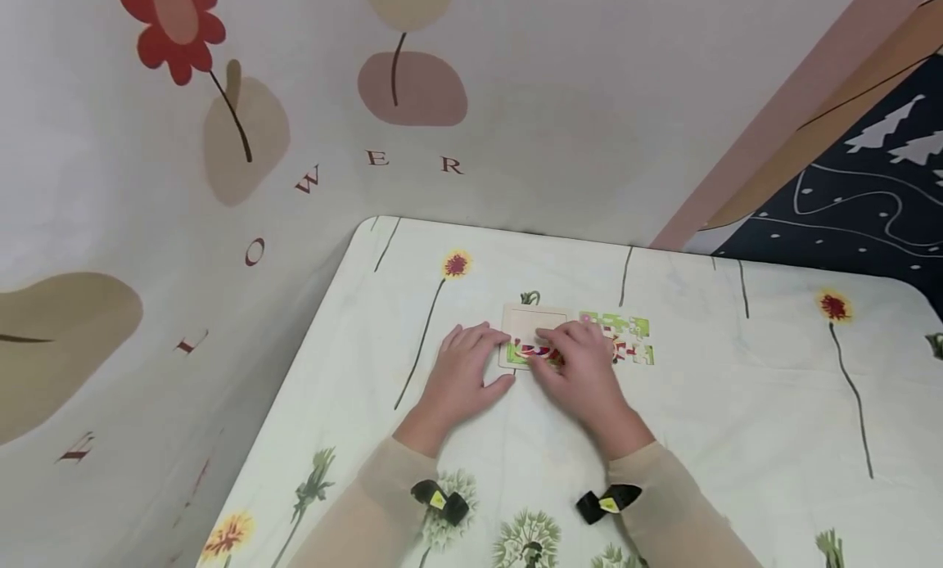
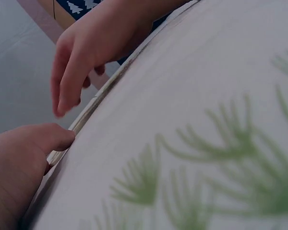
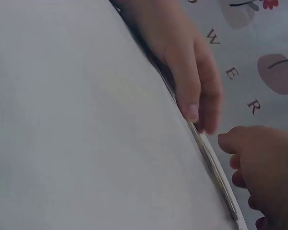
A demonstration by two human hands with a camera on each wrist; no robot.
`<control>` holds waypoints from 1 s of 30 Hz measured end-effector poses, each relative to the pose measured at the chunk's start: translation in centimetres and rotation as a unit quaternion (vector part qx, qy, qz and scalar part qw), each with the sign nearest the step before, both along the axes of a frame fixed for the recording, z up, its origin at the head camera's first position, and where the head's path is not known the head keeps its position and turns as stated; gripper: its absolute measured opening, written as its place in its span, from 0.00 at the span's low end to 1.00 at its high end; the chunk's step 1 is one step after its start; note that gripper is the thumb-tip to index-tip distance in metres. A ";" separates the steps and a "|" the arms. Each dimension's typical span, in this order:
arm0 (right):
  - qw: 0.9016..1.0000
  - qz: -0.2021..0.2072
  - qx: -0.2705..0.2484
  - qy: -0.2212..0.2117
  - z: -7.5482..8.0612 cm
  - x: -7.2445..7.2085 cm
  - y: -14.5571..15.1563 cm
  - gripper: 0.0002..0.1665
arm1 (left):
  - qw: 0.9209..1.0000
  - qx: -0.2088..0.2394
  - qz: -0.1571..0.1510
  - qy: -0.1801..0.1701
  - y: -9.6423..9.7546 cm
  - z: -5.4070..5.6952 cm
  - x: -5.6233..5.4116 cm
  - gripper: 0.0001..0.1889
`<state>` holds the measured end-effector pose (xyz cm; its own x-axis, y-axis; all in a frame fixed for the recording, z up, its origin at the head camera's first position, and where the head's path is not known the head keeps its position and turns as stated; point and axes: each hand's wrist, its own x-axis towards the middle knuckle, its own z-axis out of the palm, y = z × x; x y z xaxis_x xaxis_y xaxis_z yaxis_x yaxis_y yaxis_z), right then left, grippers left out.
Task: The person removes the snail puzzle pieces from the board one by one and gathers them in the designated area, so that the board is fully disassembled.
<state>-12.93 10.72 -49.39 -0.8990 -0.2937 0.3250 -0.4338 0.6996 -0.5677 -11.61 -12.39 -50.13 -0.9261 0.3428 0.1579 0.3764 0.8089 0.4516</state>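
Observation:
A shallow square wooden puzzle tray lies on the table, with colourful pieces along its near side and bare wood behind them. My left hand rests beside it, fingertips touching its left edge and thumb at the near left corner. Over the near right part of the tray is my right hand, thumb and forefinger apart above the pieces. No piece shows between those fingers in the left wrist view, where the right hand hangs with fingers pointing down. Right of the tray lie loose jigsaw pieces, partly hidden by the right hand.
A white flower-printed cloth covers the table. Behind the table's far edge hangs a pale curtain with printed letters and flowers. A dark panel with white trees stands at the far right.

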 end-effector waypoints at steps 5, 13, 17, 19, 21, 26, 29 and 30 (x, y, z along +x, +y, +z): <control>0.999 -0.020 0.044 -0.018 0.1 0.3 -2.4 0.23 | 1.000 0.005 -0.010 0.013 0.0 0.0 -0.1 0.29; 0.998 -0.045 0.042 -0.021 -0.2 0.8 -3.0 0.16 | 1.000 0.014 -0.017 0.017 -0.1 -0.1 -0.2 0.25; 0.997 -0.053 0.035 -0.035 -0.1 0.9 -3.2 0.15 | 0.999 0.019 -0.020 0.026 -0.1 -0.3 -0.2 0.24; 0.996 -0.058 0.031 -0.051 0.0 0.9 -3.4 0.14 | 0.999 0.021 -0.020 0.032 -0.2 -0.3 -0.2 0.24; 0.995 -0.063 0.028 -0.067 0.1 0.9 -3.7 0.14 | 0.999 0.021 -0.019 0.035 -0.3 -0.3 -0.1 0.24; 0.993 -0.070 0.029 -0.087 0.2 0.9 -3.9 0.13 | 0.999 0.022 -0.020 0.035 -0.4 -0.2 -0.2 0.25; 0.993 -0.072 0.029 -0.090 0.3 0.9 -3.8 0.13 | 0.999 0.024 -0.020 0.034 -0.3 -0.2 -0.2 0.25; 0.993 -0.072 0.029 -0.091 0.3 0.9 -3.8 0.13 | 0.999 0.024 -0.020 0.034 -0.2 -0.2 -0.2 0.26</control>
<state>-12.00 6.92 -49.13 -0.9753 -0.1708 0.1403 -0.2209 0.7806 -0.5847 -11.83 -12.61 -50.32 -0.8982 0.3705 0.2365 0.4395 0.7707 0.4614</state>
